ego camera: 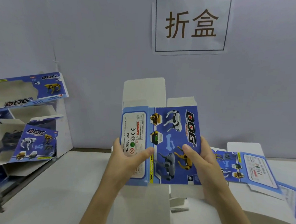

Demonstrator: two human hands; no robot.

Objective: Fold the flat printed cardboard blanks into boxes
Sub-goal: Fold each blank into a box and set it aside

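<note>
The person is showing two bare forearms running into a bare left hand (126,164) and right hand (205,164), both with short, plain nails.

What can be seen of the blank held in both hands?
The blank is flat printed cardboard, blue with robot dogs, a bone, a "DOG" logo and a white warning panel. Plain white flaps stick out above and below. The left hand and right hand grip its sides, thumbs on the print.
</note>
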